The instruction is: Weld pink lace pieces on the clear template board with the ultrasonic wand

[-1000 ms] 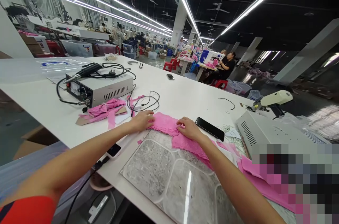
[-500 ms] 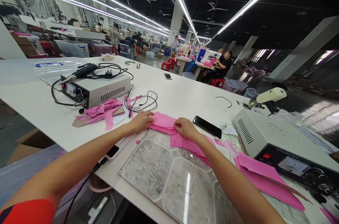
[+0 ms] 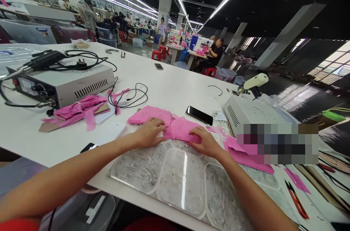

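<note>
Two stacks of thin pink fabric pieces with uneven edges lie side by side along the far edge of a clear panel (image 3: 182, 183). The left fabric stack (image 3: 149, 113) rests flat just beyond my left hand (image 3: 151, 132). That hand has its fingers curled over the near-left edge of the right fabric stack (image 3: 179, 128). At the other end of the same stack is my right hand (image 3: 205, 140), its thumb and fingers closed on the fabric's edge. Folded pink sheets (image 3: 246, 154) lie right of my right forearm.
A black phone (image 3: 199, 115) lies beyond the fabric. Grey control boxes stand left (image 3: 82, 81) and right (image 3: 254, 114). A cable (image 3: 133, 96) and a bundle of pink scraps (image 3: 82, 109) are on the left. Red-handled snips (image 3: 298, 202) lie right. Co-workers sit and stand further back.
The left hand has left the left stack and moved onto the right stack's left end. My right hand has shifted to that stack's right end. The view has turned right.
</note>
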The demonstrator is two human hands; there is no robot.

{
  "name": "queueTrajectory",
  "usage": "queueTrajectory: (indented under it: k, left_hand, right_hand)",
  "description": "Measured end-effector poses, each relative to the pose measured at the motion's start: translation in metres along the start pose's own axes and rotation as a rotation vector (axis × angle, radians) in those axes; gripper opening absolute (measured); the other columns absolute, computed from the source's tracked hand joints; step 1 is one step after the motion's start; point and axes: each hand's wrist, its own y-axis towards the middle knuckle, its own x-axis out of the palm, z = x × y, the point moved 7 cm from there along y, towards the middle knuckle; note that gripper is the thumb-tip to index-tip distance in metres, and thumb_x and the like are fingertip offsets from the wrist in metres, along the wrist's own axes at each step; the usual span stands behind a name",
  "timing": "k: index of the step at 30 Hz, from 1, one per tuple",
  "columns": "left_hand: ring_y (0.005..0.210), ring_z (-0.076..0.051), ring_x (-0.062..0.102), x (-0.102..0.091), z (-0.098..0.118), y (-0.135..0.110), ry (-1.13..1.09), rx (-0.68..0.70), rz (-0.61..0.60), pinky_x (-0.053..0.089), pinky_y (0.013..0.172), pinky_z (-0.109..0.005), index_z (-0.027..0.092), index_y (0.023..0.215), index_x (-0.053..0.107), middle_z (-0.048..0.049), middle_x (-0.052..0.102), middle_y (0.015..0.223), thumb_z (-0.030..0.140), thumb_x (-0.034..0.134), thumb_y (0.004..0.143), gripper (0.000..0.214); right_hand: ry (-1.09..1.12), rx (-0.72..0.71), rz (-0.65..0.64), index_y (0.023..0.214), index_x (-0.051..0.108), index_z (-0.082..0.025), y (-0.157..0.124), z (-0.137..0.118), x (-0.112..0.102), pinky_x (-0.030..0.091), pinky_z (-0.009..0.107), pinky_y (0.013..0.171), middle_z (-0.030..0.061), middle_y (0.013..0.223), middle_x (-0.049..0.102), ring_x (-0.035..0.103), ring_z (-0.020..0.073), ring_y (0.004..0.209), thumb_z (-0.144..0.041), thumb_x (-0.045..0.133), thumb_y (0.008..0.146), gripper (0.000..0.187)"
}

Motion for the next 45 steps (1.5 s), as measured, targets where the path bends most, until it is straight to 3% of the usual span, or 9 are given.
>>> queueTrajectory:
  k: [3,6,13,20,26,34,37,41,45]
  left_hand:
    - [0.102,-0.026,0.057,0.023,0.023,0.021,-0.027,0.002,-0.021,0.041,0.093,-0.041,0.017,0.093,0.063,-0.0110,0.063,0.107,0.030,0.065,0.082,0.017]
    - [0.093,-0.023,0.059,0.032,0.023,0.034,-0.059,-0.025,-0.035,0.043,0.086,-0.037,0.016,0.084,0.062,-0.0093,0.063,0.097,0.019,0.055,0.088,0.009]
    - [0.077,-0.016,0.059,0.019,0.007,0.041,-0.151,-0.087,-0.022,0.045,0.073,-0.027,0.017,0.079,0.062,-0.0029,0.062,0.082,0.014,0.050,0.085,0.014]
    - [0.085,-0.019,0.058,0.000,0.017,0.046,-0.193,-0.026,-0.008,0.046,0.079,-0.030,0.017,0.078,0.060,-0.0064,0.061,0.090,0.014,0.048,0.086,0.016]
    - [0.096,-0.021,0.057,-0.011,0.036,0.004,-0.230,0.121,-0.116,0.043,0.087,-0.032,0.019,0.077,0.061,-0.0060,0.062,0.099,0.014,0.053,0.084,0.013]
    - [0.082,-0.018,0.059,-0.018,0.056,-0.059,-0.201,0.187,-0.224,0.041,0.089,-0.034,0.020,0.069,0.060,-0.0033,0.064,0.088,0.015,0.055,0.082,0.015]
    - [0.079,-0.018,0.058,-0.012,0.046,-0.046,-0.121,0.069,-0.203,0.044,0.081,-0.032,0.019,0.073,0.062,-0.0037,0.063,0.082,0.020,0.056,0.085,0.014]
    - [0.092,-0.025,0.057,0.006,0.029,-0.008,-0.046,-0.081,-0.112,0.044,0.082,-0.037,0.015,0.091,0.064,-0.0111,0.062,0.098,0.023,0.057,0.087,0.012]
    - [0.086,-0.024,0.058,0.027,0.017,0.018,-0.039,-0.148,-0.100,0.044,0.077,-0.034,0.014,0.082,0.065,-0.0103,0.061,0.091,0.020,0.054,0.088,0.014]
  right_hand:
    - [-0.008,0.005,0.002,0.088,0.066,-0.022,-0.011,0.002,0.006,0.048,0.038,0.083,0.0072,0.096,0.066,0.059,0.0212,0.094,-0.023,0.063,0.077,0.012]
    - [0.015,0.008,0.012,0.082,0.065,-0.021,-0.010,0.007,0.009,0.048,0.034,0.079,0.0059,0.090,0.065,0.059,0.0178,0.085,-0.020,0.055,0.082,0.010]
    - [0.068,-0.010,0.078,0.073,0.061,-0.020,-0.005,0.013,0.003,0.049,0.031,0.073,0.0044,0.082,0.065,0.060,0.0161,0.079,-0.020,0.053,0.082,0.012]
    - [-0.028,-0.018,0.181,0.085,0.059,-0.021,-0.019,0.000,-0.012,0.048,0.032,0.068,0.0057,0.080,0.065,0.058,0.0165,0.072,-0.025,0.045,0.089,0.016]
    - [-0.071,-0.152,0.095,0.092,0.063,-0.023,-0.061,-0.039,0.015,0.049,0.031,0.068,0.0066,0.084,0.067,0.061,0.0176,0.075,-0.018,0.046,0.088,0.018]
    - [-0.056,-0.404,-0.090,0.096,0.060,-0.022,-0.097,-0.106,0.044,0.048,0.026,0.062,0.0049,0.081,0.066,0.059,0.0153,0.071,-0.010,0.046,0.085,0.022]
    - [0.006,-0.326,-0.035,0.094,0.061,-0.022,-0.075,-0.095,0.034,0.048,0.026,0.064,0.0049,0.081,0.065,0.059,0.0147,0.072,-0.014,0.048,0.087,0.017]
    - [0.023,-0.042,0.062,0.091,0.063,-0.021,-0.031,-0.046,0.024,0.049,0.030,0.068,0.0064,0.086,0.065,0.060,0.0163,0.074,-0.016,0.050,0.083,0.016]
    - [0.031,0.024,0.079,0.090,0.063,-0.019,-0.011,-0.018,0.027,0.050,0.031,0.068,0.0066,0.086,0.065,0.060,0.0164,0.073,-0.016,0.053,0.079,0.015]
